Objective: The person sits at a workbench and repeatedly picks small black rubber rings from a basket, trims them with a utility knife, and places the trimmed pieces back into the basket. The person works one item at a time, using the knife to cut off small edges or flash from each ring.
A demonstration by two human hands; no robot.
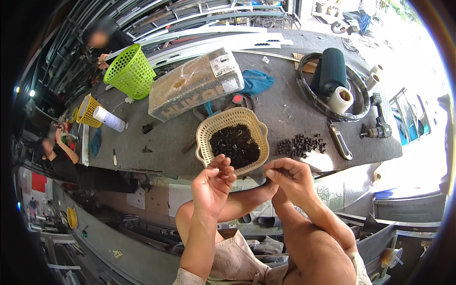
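Note:
My left hand is at the near edge of a beige plastic basket, palm turned up. Its fingers are loosely curled and apart, and nothing shows in them. Inside the basket lies a heap of small black pieces. To the right of the basket, my right hand is closed in a pinch, thumb against forefinger. Whatever is between those fingertips is too small to make out. A loose pile of similar black pieces lies on the grey-covered table just beyond my right hand.
A taped carton, a blue cloth and a green basket stand behind. At right lie a utility knife, a drill, a film roll and a black coil. Two people are at left.

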